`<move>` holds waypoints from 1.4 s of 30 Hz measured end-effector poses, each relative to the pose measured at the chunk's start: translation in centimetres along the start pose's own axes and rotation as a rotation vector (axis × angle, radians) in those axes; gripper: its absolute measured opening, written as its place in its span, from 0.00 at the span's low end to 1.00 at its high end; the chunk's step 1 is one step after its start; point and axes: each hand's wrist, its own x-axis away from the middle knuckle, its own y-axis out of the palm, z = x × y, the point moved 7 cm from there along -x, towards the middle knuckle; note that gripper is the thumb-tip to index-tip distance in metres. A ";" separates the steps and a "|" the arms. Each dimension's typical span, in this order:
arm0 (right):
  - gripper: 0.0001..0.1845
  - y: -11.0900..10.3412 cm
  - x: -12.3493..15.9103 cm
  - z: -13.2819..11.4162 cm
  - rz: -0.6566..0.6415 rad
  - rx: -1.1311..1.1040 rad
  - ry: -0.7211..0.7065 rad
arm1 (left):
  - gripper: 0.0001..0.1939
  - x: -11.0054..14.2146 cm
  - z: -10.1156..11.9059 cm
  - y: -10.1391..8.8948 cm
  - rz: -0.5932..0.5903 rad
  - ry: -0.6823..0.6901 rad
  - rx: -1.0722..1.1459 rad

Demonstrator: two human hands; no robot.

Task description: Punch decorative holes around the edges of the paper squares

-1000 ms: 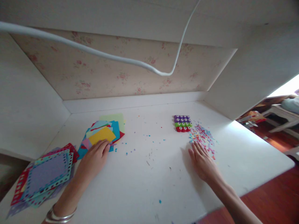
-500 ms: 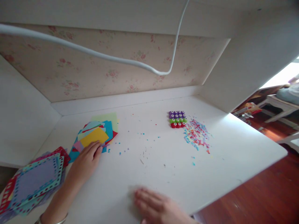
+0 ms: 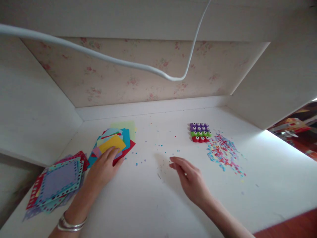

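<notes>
My left hand [image 3: 105, 165] lies on the near edge of a loose pile of coloured paper sheets [image 3: 126, 137]. Its fingertips touch a yellow sheet [image 3: 112, 142] on top, and its thumb is spread out beside a red sheet [image 3: 127, 152]. Over the middle of the table my right hand [image 3: 189, 178] hovers with bent fingers pointing left. A small gap shows between its fingertips, and I see nothing in them. Dark shavings and paper dots lie just left of it.
Left of the pile is a stack of cards with punched borders [image 3: 60, 178]. Small purple, green and red eye-marked pieces [image 3: 200, 132] stand in rows beside scattered paper confetti [image 3: 224, 152]. A white cable [image 3: 138, 66] hangs across the view above the white table [image 3: 133, 205].
My right hand has moved from the table's near edge forward to its middle. My left thumb has spread away from the fingers. The view has shifted left.
</notes>
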 end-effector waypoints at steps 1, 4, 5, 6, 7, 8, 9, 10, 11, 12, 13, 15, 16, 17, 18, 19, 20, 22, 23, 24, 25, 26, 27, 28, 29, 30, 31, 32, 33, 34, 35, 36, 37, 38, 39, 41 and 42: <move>0.18 2.5 -0.7 -1.7 -0.082 -0.016 -0.074 | 0.22 0.0 0.0 0.0 -0.009 0.002 -0.015; 0.21 9.0 -2.4 -5.7 -0.297 0.039 -0.242 | 0.19 -0.1 0.0 -0.1 -0.027 0.019 -0.073; 0.21 10.8 -3.0 -6.7 -0.332 0.085 -0.279 | 0.19 -0.2 0.0 -0.1 -0.029 0.020 -0.097; 0.20 12.3 -3.5 -7.5 -0.349 0.131 -0.304 | 0.19 -0.3 -0.1 -0.1 -0.034 0.010 -0.121; 0.20 13.5 -4.1 -8.1 -0.350 0.176 -0.316 | 0.19 -0.3 -0.3 -0.1 -0.043 -0.008 -0.144; 0.21 14.7 -4.7 -8.7 -0.346 0.214 -0.317 | 0.19 -0.4 -0.5 -0.1 -0.056 -0.029 -0.164; 0.23 15.7 -5.2 -9.2 -0.346 0.243 -0.316 | 0.19 -0.4 -0.7 0.0 -0.070 -0.046 -0.179; 0.24 16.7 -5.6 -9.7 -0.353 0.263 -0.317 | 0.19 -0.5 -0.9 0.0 -0.084 -0.056 -0.188; 0.26 17.6 -5.9 -10.0 -0.368 0.274 -0.319 | 0.18 -0.5 -0.9 0.1 -0.096 -0.056 -0.190; 0.27 18.4 -6.1 -10.3 -0.391 0.280 -0.324 | 0.18 -0.6 -1.0 0.1 -0.106 -0.049 -0.188; 0.28 18.9 -6.2 -10.3 -0.413 0.285 -0.325 | 0.17 -0.6 -1.0 0.1 -0.112 -0.047 -0.184; 0.30 19.0 -6.3 -9.6 -0.426 0.310 -0.293 | 0.17 -0.7 -1.3 0.2 -0.121 -0.061 -0.179; 0.30 18.4 -6.3 -8.6 -0.417 0.337 -0.257 | 0.17 -0.7 -1.4 0.3 -0.124 -0.073 -0.177; 0.31 17.4 -6.2 -7.3 -0.399 0.373 -0.211 | 0.16 -0.7 -1.5 0.4 -0.127 -0.085 -0.175; 0.31 15.9 -5.9 -5.6 -0.374 0.420 -0.155 | 0.16 -0.7 -1.6 0.4 -0.130 -0.096 -0.173; 0.32 14.1 -5.5 -3.6 -0.358 0.473 -0.100 | 0.16 -0.7 -1.7 0.5 -0.134 -0.104 -0.171; 0.34 11.9 -4.8 -1.2 -0.340 0.531 -0.041 | 0.16 -0.6 -1.8 0.5 -0.138 -0.111 -0.169; 0.36 6.4 -3.0 4.1 -0.260 0.655 0.105 | 0.17 -0.6 -1.8 0.6 -0.148 -0.127 -0.165; 0.37 3.5 -1.8 6.7 -0.215 0.714 0.168 | 0.17 -0.5 -1.9 0.6 -0.151 -0.135 -0.163; 0.37 0.7 -0.6 9.0 -0.178 0.765 0.210 | 0.18 -0.5 -1.9 0.6 -0.153 -0.141 -0.160; 0.37 -1.9 0.6 11.0 -0.139 0.809 0.239 | 0.18 -0.5 -1.9 0.6 -0.154 -0.146 -0.157; 0.37 -4.3 1.6 12.6 -0.092 0.848 0.266 | 0.18 -0.5 -1.8 0.6 -0.156 -0.150 -0.153; 0.37 -6.2 2.3 13.6 -0.055 0.872 0.275 | 0.19 -0.5 -1.8 0.7 -0.161 -0.159 -0.148; 0.37 -7.6 2.7 14.1 -0.021 0.887 0.261 | 0.19 -0.5 -1.8 0.8 -0.170 -0.172 -0.141; 0.36 -8.6 2.8 13.9 0.026 0.892 0.243 | 0.19 -0.5 -1.9 0.9 -0.182 -0.188 -0.133; 0.35 -9.0 2.6 13.3 0.070 0.885 0.221 | 0.20 -0.5 -2.0 1.0 -0.194 -0.207 -0.126; 0.34 -8.8 2.2 12.2 0.102 0.864 0.191 | 0.20 -0.5 -2.0 1.0 -0.204 -0.226 -0.121; 0.31 -8.1 1.6 10.7 0.120 0.831 0.161 | 0.20 -0.5 -2.1 1.0 -0.210 -0.244 -0.118; 0.29 -6.7 0.9 8.9 0.109 0.782 0.121 | 0.21 -0.6 -2.2 0.8 -0.212 -0.260 -0.117; 0.27 -4.4 0.1 6.7 0.035 0.715 0.037 | 0.21 -0.7 -2.2 0.7 -0.214 -0.275 -0.118; 0.26 -1.7 -0.5 4.3 -0.055 0.648 -0.052 | 0.21 -0.8 -2.3 0.5 -0.217 -0.288 -0.116; 0.25 1.3 -1.0 1.7 -0.148 0.587 -0.136 | 0.21 -1.0 -2.5 0.3 -0.221 -0.300 -0.112; 0.24 4.3 -1.3 -0.9 -0.231 0.522 -0.218 | 0.21 -1.2 -2.6 0.1 -0.227 -0.308 -0.106; 0.23 7.2 -1.6 -3.5 -0.301 0.450 -0.302 | 0.21 -1.4 -2.8 -0.1 -0.234 -0.313 -0.099; 0.23 10.1 -1.8 -6.0 -0.362 0.381 -0.388 | 0.20 -1.6 -3.0 -0.2 -0.242 -0.315 -0.091; 0.24 15.2 -2.4 -9.9 -0.437 0.300 -0.493 | 0.20 -2.1 -3.5 -0.4 -0.263 -0.310 -0.075; 0.25 17.4 -3.0 -11.1 -0.454 0.294 -0.491 | 0.20 -2.2 -3.8 -0.4 -0.273 -0.304 -0.066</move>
